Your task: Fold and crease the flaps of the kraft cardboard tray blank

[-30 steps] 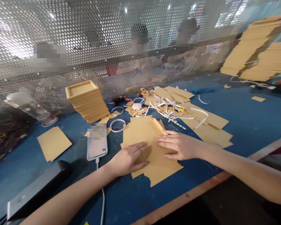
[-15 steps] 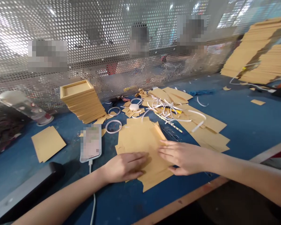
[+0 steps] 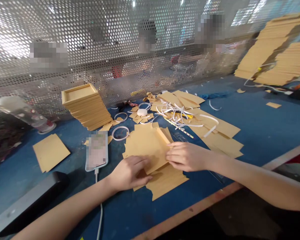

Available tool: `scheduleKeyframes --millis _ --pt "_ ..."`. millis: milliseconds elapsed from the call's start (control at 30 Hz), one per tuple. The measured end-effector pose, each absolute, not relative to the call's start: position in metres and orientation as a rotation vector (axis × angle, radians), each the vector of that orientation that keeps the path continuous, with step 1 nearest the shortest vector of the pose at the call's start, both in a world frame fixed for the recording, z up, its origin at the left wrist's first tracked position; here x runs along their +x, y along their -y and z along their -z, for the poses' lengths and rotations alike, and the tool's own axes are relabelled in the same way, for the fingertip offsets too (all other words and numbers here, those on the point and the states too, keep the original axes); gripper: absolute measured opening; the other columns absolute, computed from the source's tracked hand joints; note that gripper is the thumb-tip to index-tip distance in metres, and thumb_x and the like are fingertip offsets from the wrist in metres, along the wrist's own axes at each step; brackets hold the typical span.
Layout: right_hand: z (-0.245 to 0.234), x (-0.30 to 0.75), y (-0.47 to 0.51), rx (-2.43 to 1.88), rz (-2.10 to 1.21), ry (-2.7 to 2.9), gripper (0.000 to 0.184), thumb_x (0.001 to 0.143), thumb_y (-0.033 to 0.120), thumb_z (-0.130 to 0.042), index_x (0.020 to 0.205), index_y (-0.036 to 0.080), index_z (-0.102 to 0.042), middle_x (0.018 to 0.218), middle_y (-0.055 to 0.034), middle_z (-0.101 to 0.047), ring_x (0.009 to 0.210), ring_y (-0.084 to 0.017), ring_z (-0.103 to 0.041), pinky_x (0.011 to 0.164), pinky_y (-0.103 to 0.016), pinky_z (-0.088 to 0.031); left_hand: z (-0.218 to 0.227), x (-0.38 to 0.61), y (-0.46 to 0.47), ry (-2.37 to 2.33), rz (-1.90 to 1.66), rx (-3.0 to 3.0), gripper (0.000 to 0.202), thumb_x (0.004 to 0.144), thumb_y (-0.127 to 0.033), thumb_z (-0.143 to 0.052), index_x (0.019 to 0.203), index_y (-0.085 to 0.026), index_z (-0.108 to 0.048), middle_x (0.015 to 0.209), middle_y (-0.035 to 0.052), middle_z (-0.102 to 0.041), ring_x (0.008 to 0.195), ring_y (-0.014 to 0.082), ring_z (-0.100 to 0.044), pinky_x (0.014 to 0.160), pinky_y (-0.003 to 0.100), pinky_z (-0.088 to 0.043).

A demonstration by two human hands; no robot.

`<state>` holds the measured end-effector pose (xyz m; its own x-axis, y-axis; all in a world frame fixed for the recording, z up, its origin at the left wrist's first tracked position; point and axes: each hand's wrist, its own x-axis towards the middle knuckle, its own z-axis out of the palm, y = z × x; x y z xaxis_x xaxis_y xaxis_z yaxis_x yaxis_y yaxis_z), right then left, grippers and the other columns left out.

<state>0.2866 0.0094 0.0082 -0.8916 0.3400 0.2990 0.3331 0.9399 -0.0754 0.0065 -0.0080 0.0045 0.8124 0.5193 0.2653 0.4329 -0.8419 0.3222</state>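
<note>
A brown kraft paper sheet [image 3: 146, 141] with a folded strip along its right side lies over a pile of similar sheets [image 3: 165, 181] in front of me. My left hand [image 3: 130, 173] holds its near left corner, fingers curled on top and thumb low by the edge. At the right edge, by the folded strip, my right hand [image 3: 187, 156] grips the paper with its fingers together; its thumb is hidden. The sheet's near edge sits a little above the pile and casts a shadow on it.
Left of the pile lie a phone [image 3: 97, 151] on a cable and a black-and-grey device [image 3: 30, 203]. Behind stand a stack of folded paper pieces [image 3: 87, 108] and a clear bottle [image 3: 27, 115]. White strips [image 3: 180, 115] litter more sheets. Tall stacks [image 3: 262, 50] rise at far right.
The top sheet has shifted away from me, uncovering the near part of the pile. Both hands have moved slightly up with it, the right one also a little leftward.
</note>
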Motion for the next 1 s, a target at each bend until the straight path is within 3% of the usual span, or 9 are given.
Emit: scheduleKeyframes --millis 100,233,367,533,733,867,1000 --pt "-0.007 0.284 -0.022 -0.443 -0.143 2.758 0.029 0.095 0.020 -0.043 0.089 0.020 -0.071 0.087 -0.0046 -0.074 0.079 -0.015 -0.065 0.092 -0.039 -0.046 -0.009 0.012 0.008 -0.865 -0.484 2.723 0.036 0.093 -0.042 -0.050 0.115 -0.016 -0.060 0.093 0.0098 -0.068 0.086 0.0210 -0.067 0.077 0.034 -0.055" --pt "-0.008 0.285 -0.038 -0.492 -0.305 2.707 0.027 0.095 0.028 -0.046 0.087 0.020 -0.071 0.085 -0.0033 -0.075 0.078 -0.016 -0.064 0.092 -0.039 -0.045 -0.016 0.025 0.003 -0.925 -0.453 2.609 0.029 0.098 -0.033 -0.040 0.096 -0.016 -0.064 0.087 0.0080 -0.065 0.081 0.0181 -0.063 0.072 0.030 -0.052" --pt "-0.007 0.292 -0.052 -0.672 -0.371 2.654 0.028 0.094 0.037 -0.051 0.082 0.020 -0.070 0.078 -0.0036 -0.072 0.081 -0.018 -0.061 0.091 -0.041 -0.044 -0.018 0.034 -0.006 -1.071 -0.412 2.300 0.031 0.096 -0.034 -0.042 0.077 -0.017 -0.059 0.068 0.0003 -0.059 0.062 0.0119 -0.056 0.058 0.024 -0.047" --pt "-0.004 0.298 -0.062 -0.806 -0.531 2.586 0.027 0.093 0.040 -0.052 0.084 0.019 -0.068 0.080 -0.0051 -0.066 0.082 -0.019 -0.058 0.083 -0.039 -0.045 -0.014 0.040 -0.008 -1.124 -0.426 1.853 0.021 0.089 -0.036 -0.051 0.092 -0.016 -0.057 0.071 -0.0026 -0.055 0.055 0.0087 -0.053 0.049 0.020 -0.050" --pt "0.002 0.292 -0.064 -1.103 -0.643 2.440 0.027 0.089 0.046 -0.056 0.089 0.020 -0.065 0.080 -0.0042 -0.061 0.078 -0.019 -0.056 0.071 -0.033 -0.042 -0.010 0.039 -0.010 -1.028 -0.480 1.866 0.040 0.091 -0.029 -0.045 0.130 -0.019 -0.045 0.081 -0.0014 -0.049 0.059 0.0084 -0.052 0.050 0.021 -0.054" --pt "0.008 0.284 -0.064 -1.105 -0.522 2.399 0.023 0.089 0.041 -0.058 0.087 0.019 -0.065 0.077 -0.0037 -0.058 0.076 -0.018 -0.054 0.071 -0.031 -0.040 -0.012 0.034 -0.017 -0.961 -0.430 2.210 0.040 0.091 -0.021 -0.042 0.130 -0.020 -0.052 0.092 0.0042 -0.054 0.072 0.0120 -0.056 0.064 0.026 -0.055" --pt "0.011 0.279 -0.063 -1.132 -0.426 2.378 0.017 0.088 0.033 -0.061 0.082 0.018 -0.064 0.072 -0.0027 -0.058 0.074 -0.017 -0.053 0.069 -0.030 -0.038 -0.010 0.029 -0.026 -0.880 -0.379 2.565 0.042 0.094 -0.021 -0.038 0.133 -0.019 -0.053 0.104 0.0112 -0.055 0.093 0.0203 -0.058 0.085 0.040 -0.051"
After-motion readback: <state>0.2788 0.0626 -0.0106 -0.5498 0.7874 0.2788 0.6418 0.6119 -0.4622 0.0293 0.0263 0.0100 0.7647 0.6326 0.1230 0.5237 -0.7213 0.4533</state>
